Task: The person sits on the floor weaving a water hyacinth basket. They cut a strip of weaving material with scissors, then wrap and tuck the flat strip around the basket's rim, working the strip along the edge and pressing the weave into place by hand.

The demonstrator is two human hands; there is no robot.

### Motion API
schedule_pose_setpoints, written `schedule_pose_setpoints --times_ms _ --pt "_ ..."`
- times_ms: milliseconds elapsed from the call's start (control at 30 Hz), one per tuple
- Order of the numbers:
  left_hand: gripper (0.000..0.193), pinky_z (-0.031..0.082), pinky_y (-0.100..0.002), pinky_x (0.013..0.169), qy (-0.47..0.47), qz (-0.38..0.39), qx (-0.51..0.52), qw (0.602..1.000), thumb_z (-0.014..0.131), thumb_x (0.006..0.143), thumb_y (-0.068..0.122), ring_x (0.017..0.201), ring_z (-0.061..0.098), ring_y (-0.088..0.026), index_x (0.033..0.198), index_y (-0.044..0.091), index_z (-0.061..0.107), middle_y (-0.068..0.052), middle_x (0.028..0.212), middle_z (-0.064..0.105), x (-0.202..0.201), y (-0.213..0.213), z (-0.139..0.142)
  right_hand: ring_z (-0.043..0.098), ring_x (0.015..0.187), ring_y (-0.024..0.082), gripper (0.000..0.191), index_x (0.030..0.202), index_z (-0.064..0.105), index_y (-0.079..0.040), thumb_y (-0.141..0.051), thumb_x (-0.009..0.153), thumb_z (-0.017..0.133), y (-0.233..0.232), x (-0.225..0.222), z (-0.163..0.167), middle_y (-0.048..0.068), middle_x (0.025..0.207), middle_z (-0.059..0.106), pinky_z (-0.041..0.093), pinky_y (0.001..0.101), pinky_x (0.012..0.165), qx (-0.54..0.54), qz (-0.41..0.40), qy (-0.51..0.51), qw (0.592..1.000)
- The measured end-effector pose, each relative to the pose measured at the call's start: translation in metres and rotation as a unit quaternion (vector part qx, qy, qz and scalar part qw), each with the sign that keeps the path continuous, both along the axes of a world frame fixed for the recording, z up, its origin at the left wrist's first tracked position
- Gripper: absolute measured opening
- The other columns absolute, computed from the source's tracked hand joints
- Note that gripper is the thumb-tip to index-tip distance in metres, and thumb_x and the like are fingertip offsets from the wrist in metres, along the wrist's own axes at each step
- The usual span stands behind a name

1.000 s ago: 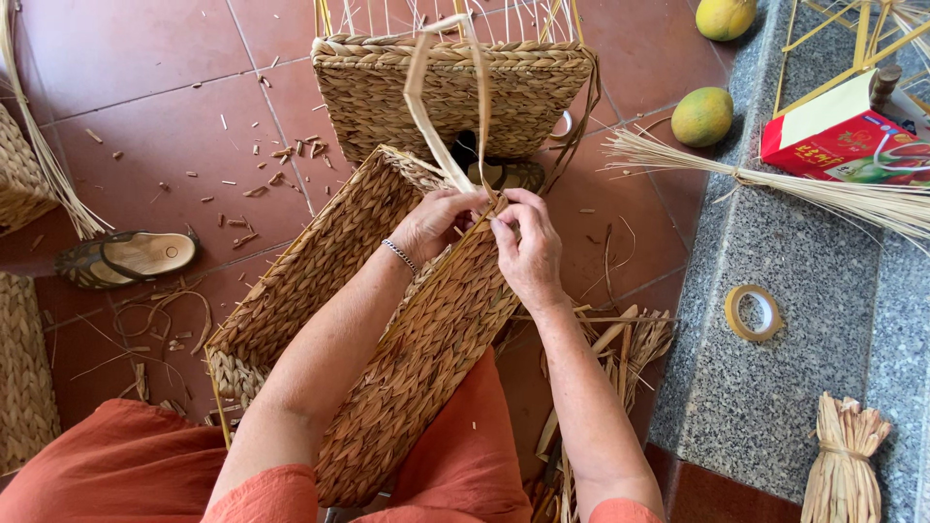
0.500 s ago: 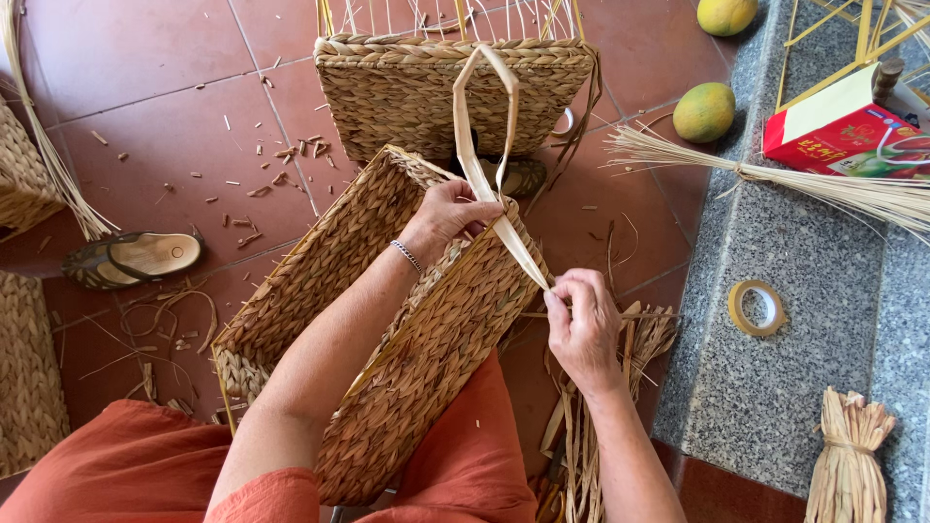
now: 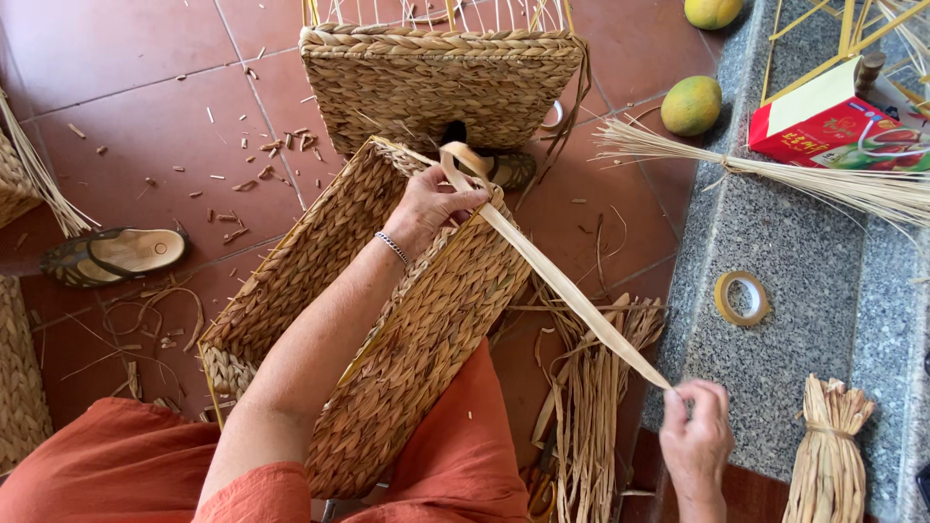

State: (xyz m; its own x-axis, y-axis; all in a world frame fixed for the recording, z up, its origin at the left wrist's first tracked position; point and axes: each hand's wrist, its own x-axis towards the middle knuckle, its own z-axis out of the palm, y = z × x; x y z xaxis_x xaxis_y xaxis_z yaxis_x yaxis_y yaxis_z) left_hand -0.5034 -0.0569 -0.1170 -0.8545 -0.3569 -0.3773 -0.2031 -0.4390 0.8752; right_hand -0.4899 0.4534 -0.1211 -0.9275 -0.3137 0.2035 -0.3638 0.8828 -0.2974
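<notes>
Head view: left hand (image 3: 431,205) pinches the basket (image 3: 387,320) rim, right hand (image 3: 695,441) grips the taut strip (image 3: 572,295) over the open floor (image 3: 126,116).

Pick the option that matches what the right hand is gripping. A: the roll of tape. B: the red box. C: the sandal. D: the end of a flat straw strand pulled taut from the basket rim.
D: the right hand pinches the end of the flat straw strand, which runs straight up to the woven basket rim, where the left hand presses it; the roll of tape lies untouched on the stone ledge.
</notes>
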Motion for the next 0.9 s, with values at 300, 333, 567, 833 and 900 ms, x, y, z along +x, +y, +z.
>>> schedule_pose_setpoints --times_ms 300,333,567,833,900 --pt "0.019 0.054 -0.022 0.053 -0.015 -0.045 -0.010 0.999 0.087 0.082 0.012 0.063 0.067 -0.008 0.091 0.004 0.073 -0.004 0.081 0.074 -0.002 -0.006 -0.008 0.065 0.101 0.037 0.021 0.101 0.062 -0.012 -0.032 0.104 0.068 0.115 0.022 -0.039 0.010 0.118 0.059 0.051 0.0555 0.093 0.077 -0.224 -0.025 0.971" --pt "0.018 0.054 -0.022 0.054 -0.024 -0.054 -0.012 0.998 0.087 0.083 0.012 0.063 0.067 -0.009 0.091 0.004 0.073 -0.004 0.081 0.074 -0.002 -0.006 -0.008 0.065 0.100 0.037 0.022 0.100 0.061 -0.013 -0.033 0.104 0.069 0.116 0.022 -0.043 0.009 0.116 0.058 0.051 0.0554 0.093 0.075 -0.228 -0.017 0.971" --pt "0.016 0.056 -0.024 0.059 0.005 -0.054 -0.082 0.995 0.082 0.081 0.005 0.067 0.068 -0.009 0.095 0.005 0.076 -0.002 0.083 0.077 -0.002 0.000 -0.002 0.068 0.097 0.035 0.014 0.105 0.070 -0.014 -0.027 0.099 0.071 0.099 0.017 -0.048 0.010 0.118 0.066 0.053 0.0524 0.084 0.134 -0.276 -0.128 0.943" --pt "0.012 0.059 -0.031 0.068 0.032 -0.029 -0.484 0.874 0.075 0.091 0.013 0.063 0.070 -0.014 0.090 0.002 0.078 -0.010 0.073 0.075 0.003 0.023 0.015 0.048 0.135 0.038 0.057 0.144 0.055 -0.009 -0.017 0.090 0.072 -0.034 -0.026 -0.025 0.019 0.144 0.055 0.033 0.0546 0.113 0.085 -0.073 -0.177 0.978" --pt "0.016 0.056 -0.031 0.065 0.005 -0.026 -0.483 0.875 0.080 0.089 0.016 0.062 0.069 -0.015 0.088 0.001 0.078 -0.009 0.073 0.074 0.001 0.023 0.017 0.058 0.132 0.033 0.031 0.131 0.064 -0.004 -0.013 0.103 0.060 -0.089 -0.037 -0.020 0.017 0.142 0.063 0.045 0.0469 0.112 -0.054 0.094 -0.104 0.989"
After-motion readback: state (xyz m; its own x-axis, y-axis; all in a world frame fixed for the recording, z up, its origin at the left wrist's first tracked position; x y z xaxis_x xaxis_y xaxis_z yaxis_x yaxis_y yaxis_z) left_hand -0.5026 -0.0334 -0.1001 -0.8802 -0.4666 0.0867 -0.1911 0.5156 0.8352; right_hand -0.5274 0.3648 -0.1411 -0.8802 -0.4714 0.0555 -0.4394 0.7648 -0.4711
